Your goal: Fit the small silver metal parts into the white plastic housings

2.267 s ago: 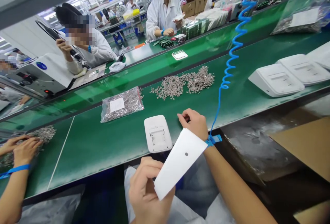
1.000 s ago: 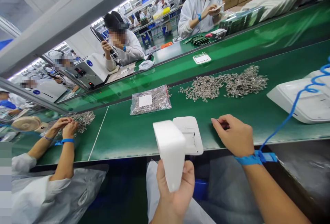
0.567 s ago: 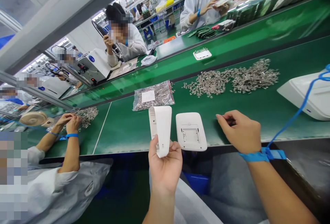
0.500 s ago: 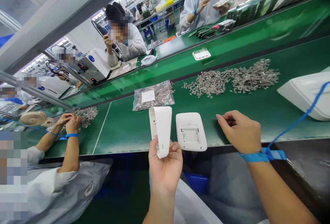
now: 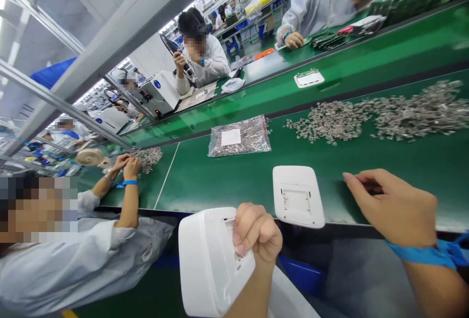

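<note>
My left hand (image 5: 258,232) grips a white plastic housing (image 5: 203,259) by its edge, fingers curled into its recessed side, tilted in front of the table edge. On the green bench a second white housing (image 5: 298,176) lies flat, its square battery-like recess facing up. To the right of it, my right hand (image 5: 397,205) hovers low over the bench, thumb and fingers pinched together. Whatever may be between those fingertips is too small to make out. A blue wrist strap (image 5: 421,253) circles my right wrist. Behind it lie heaps of small metal pieces (image 5: 330,120).
A clear bag of metal pieces (image 5: 252,144) lies at mid bench. Beyond a raised edge, a white cover (image 5: 309,79) sits on a green strip. To the left, a co-worker's hands (image 5: 128,164) work at another metal heap. Several people sit across the line.
My left hand has brought the housing down and toward me, turning its broad face into view. The view has shifted; my right hand stays pinched. Across the line, a co-worker's hand has lowered to the bench.
</note>
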`<state>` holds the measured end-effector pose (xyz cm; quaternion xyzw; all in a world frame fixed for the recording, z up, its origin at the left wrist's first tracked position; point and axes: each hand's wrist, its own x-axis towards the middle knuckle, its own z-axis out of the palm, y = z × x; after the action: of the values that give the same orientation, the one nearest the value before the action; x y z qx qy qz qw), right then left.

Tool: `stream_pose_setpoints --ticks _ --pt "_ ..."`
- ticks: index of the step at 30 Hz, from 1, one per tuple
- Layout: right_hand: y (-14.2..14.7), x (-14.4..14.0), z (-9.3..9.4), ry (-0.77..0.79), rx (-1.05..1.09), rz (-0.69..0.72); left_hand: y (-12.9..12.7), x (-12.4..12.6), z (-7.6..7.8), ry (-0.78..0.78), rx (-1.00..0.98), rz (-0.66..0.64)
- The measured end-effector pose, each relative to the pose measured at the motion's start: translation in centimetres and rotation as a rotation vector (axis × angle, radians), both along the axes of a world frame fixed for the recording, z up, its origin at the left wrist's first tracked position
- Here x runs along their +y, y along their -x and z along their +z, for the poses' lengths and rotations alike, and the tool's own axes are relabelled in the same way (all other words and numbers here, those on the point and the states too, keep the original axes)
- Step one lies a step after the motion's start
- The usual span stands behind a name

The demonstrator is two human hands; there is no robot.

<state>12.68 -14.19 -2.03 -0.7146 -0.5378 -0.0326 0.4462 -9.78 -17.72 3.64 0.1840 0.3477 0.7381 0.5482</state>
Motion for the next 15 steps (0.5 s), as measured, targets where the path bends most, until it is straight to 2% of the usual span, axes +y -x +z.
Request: stream_pose_setpoints --ticks 7,13,15 --pt "0.3 -0.5 0.8 0.039 -0.002 0.031 0.6 0.1 -1.7 -0.075 -0.032 -0.059" --pt "0.1 -0.2 0.3 -0.022 -0.093 0.044 2.1 1.1 -2.7 -0.257 -0.144 -0.305" --pt "0.0 -0.1 0.0 -0.050 -0.093 0.049 3.0 1.1 -2.6 -0.277 -0.071 -0.366"
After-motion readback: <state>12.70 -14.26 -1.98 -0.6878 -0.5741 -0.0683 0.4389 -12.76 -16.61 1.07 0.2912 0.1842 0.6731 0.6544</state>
